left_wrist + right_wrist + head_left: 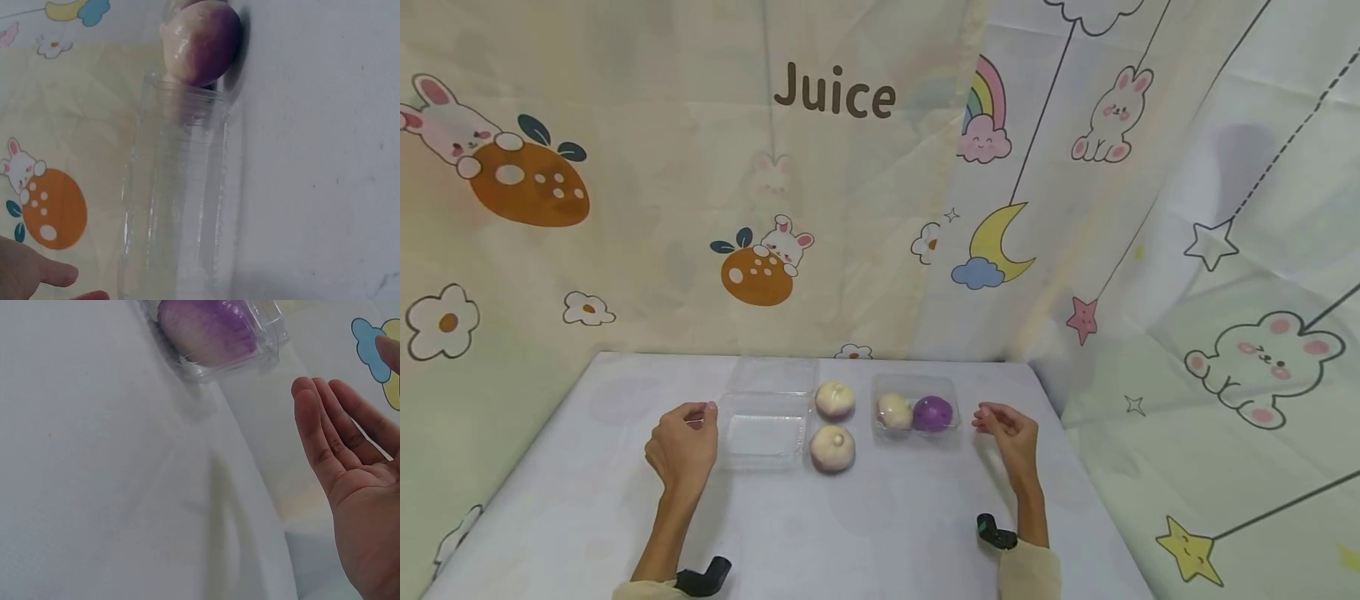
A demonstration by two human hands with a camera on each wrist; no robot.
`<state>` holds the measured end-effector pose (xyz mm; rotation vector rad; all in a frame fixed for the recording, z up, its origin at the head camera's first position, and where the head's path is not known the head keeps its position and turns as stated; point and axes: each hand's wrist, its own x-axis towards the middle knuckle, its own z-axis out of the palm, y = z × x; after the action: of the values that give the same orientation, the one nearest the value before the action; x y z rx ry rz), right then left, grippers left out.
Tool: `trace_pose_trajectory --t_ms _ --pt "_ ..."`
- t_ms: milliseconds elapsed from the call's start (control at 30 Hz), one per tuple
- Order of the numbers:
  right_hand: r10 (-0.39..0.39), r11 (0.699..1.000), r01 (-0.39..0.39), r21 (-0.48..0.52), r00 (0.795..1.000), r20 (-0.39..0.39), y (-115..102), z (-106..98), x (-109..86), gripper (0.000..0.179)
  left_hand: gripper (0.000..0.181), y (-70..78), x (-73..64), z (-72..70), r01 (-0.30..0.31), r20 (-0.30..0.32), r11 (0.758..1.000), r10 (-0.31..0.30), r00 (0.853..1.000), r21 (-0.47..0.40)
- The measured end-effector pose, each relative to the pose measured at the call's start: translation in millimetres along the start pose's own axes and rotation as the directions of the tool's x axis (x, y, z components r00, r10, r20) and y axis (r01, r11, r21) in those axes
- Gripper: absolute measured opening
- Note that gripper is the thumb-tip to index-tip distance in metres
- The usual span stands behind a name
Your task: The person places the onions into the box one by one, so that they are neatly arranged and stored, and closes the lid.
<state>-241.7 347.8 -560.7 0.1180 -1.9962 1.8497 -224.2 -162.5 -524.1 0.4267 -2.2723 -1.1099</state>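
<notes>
My left hand (683,446) hovers by the left side of an empty clear plastic box (766,461), whose lid is folded back behind it. That hand holds nothing; in the left wrist view its thumb (59,274) is apart from a finger. Two cream turnips, one behind (835,401) and one in front (832,449), sit just right of this box; purple shows on one from the side. A second clear box (917,385) holds a pale turnip (895,412) and a purple turnip (933,413). To its right is my right hand (1013,433), empty, with loosely bent fingers (310,419).
Everything stands on a white table (865,533). Printed cloth (865,208) hangs close behind it and along the right. A small black device (703,577) is worn at the left wrist, another (996,532) at the right.
</notes>
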Motion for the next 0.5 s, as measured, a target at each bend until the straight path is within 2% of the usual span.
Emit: trace_pose_trajectory --t_ms 133,300,400,500 --pt "-0.02 1.0 0.02 0.018 1.0 -0.003 -3.0 -0.2 -0.3 0.031 0.034 -13.8 0.6 -2.8 0.105 0.111 0.994 -0.106 0.988 0.01" --pt "-0.029 0.999 0.03 0.04 1.0 -0.008 -5.5 1.2 -1.2 0.031 0.038 -24.4 -1.5 -7.1 0.179 0.24 0.984 -0.175 0.955 0.005" --pt "-0.043 0.999 0.042 0.033 0.999 -0.001 -6.4 2.1 -1.0 0.03 0.038 -27.6 -1.7 -8.1 0.208 0.279 0.978 -0.201 0.939 0.005" --pt "-0.056 0.998 0.056 0.025 0.998 -0.001 -7.2 3.2 -0.2 0.029 0.037 -29.5 -0.5 -7.7 0.214 0.283 0.977 -0.207 0.937 0.003"
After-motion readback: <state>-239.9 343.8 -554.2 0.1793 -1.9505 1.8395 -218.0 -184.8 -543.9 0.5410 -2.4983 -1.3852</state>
